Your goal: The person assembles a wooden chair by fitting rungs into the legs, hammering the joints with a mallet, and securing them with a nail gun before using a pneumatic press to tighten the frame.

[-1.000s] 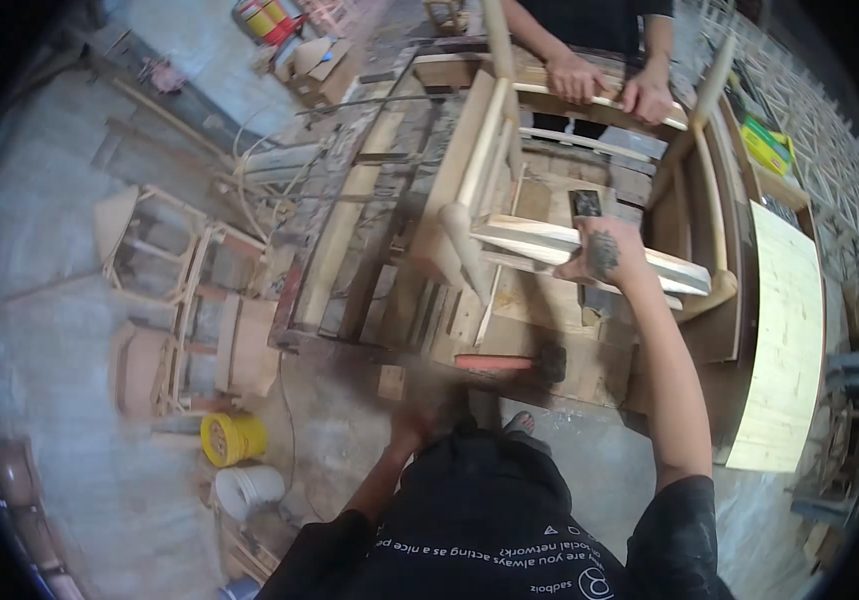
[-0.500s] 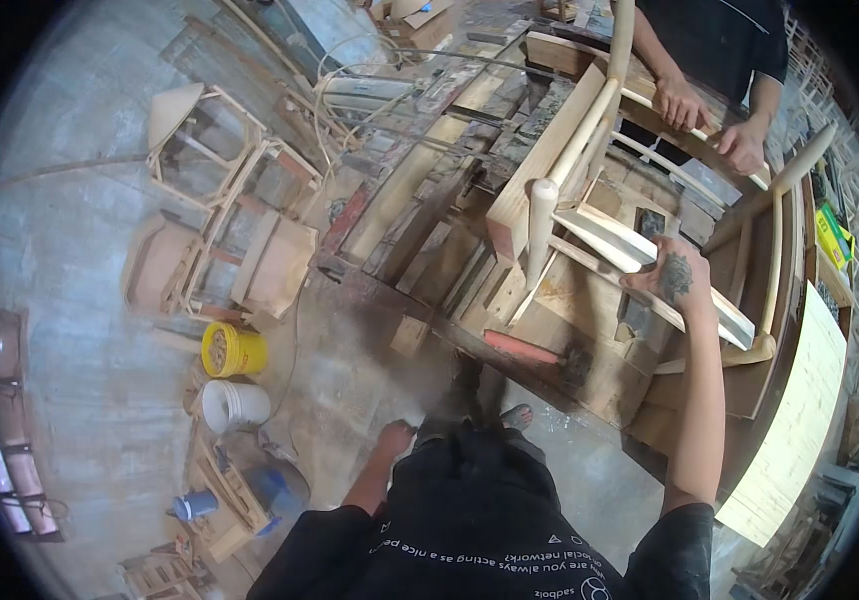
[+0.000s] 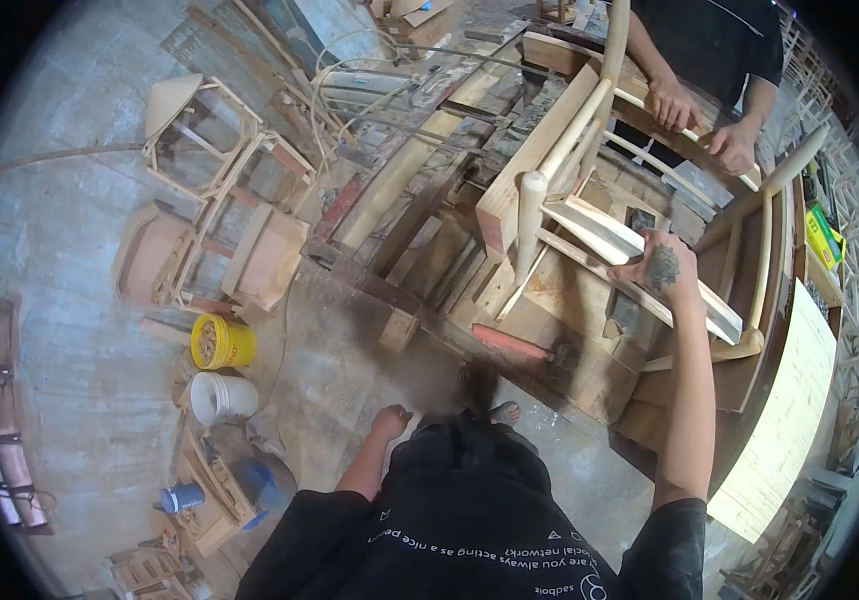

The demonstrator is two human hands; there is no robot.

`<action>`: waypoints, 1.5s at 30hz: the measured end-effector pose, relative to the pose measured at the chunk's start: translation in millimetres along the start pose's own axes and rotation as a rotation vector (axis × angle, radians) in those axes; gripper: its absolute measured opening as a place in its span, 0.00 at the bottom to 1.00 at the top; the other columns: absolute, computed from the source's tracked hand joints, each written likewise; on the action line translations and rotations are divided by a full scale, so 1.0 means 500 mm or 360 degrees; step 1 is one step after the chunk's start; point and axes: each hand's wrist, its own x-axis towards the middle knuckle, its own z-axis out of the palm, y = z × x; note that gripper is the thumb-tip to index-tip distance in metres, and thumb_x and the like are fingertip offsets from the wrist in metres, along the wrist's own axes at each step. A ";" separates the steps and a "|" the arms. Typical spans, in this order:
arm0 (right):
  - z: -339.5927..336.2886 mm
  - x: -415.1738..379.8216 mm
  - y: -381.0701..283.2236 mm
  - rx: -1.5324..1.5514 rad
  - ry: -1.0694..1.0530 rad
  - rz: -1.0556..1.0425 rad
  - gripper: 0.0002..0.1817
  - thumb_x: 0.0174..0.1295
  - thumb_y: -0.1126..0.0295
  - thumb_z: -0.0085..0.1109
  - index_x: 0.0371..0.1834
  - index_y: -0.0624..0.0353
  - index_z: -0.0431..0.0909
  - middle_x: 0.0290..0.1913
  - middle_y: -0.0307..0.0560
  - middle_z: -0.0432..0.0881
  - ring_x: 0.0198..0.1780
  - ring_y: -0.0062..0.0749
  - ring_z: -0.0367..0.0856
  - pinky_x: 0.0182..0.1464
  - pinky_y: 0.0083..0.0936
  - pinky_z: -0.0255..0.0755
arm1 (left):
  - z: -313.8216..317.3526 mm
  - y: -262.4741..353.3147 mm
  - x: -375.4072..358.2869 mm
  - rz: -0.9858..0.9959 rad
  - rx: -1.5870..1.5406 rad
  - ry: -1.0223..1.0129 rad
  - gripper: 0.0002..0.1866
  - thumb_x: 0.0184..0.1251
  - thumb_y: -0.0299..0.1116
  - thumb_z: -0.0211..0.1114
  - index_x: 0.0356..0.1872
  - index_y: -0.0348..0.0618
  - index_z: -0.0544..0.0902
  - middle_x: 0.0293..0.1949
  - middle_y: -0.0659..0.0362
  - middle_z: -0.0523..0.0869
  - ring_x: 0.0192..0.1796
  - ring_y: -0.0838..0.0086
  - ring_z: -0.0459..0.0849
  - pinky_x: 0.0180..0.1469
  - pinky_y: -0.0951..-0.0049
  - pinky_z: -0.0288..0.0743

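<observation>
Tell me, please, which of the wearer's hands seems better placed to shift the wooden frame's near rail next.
Right, probably: the right hand grips the near rail, while the left hand hangs low, well apart from it.

- And here's the black T-shirt (image 3: 430, 500), filling the bottom centre of the frame, loose and creased!
- White lettering (image 3: 480, 558) runs across it, upside down from here: "are you always acting as a nice pe…", then "sadboiz".
- A white round emblem (image 3: 595, 588) sits right at the lower edge.
- Left sleeve (image 3: 320, 535), lower left of centre: short, wide, black.
- Right sleeve (image 3: 663, 548), lower right: black again, elbow-length.
- Right hand (image 3: 662, 265), right of centre: a dark, patterned tattoo across its back!
</observation>
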 end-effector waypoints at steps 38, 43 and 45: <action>-0.008 0.000 -0.009 -0.0048 -0.0067 0.0068 0.53 0.33 0.41 0.83 0.62 0.67 0.81 0.51 0.64 0.87 0.55 0.51 0.87 0.59 0.38 0.79 | -0.682 0.153 0.082 0.0215 -0.0473 0.2256 0.19 0.80 0.45 0.55 0.43 0.37 0.83 0.37 0.42 0.87 0.40 0.44 0.85 0.44 0.48 0.74; 0.005 -0.002 0.003 0.0051 0.0056 0.0007 0.46 0.32 0.40 0.82 0.50 0.67 0.86 0.46 0.61 0.88 0.50 0.51 0.88 0.53 0.39 0.80 | -0.788 0.284 0.126 0.0380 -0.0256 0.1967 0.19 0.78 0.46 0.57 0.52 0.41 0.83 0.49 0.45 0.87 0.49 0.47 0.85 0.53 0.50 0.76; 0.004 -0.001 0.000 0.0012 0.0050 0.0006 0.43 0.32 0.39 0.81 0.46 0.65 0.86 0.44 0.60 0.89 0.49 0.52 0.88 0.52 0.40 0.80 | -0.779 0.296 0.174 0.0436 -0.0163 0.2093 0.19 0.78 0.46 0.57 0.53 0.41 0.83 0.50 0.45 0.86 0.51 0.46 0.84 0.53 0.49 0.76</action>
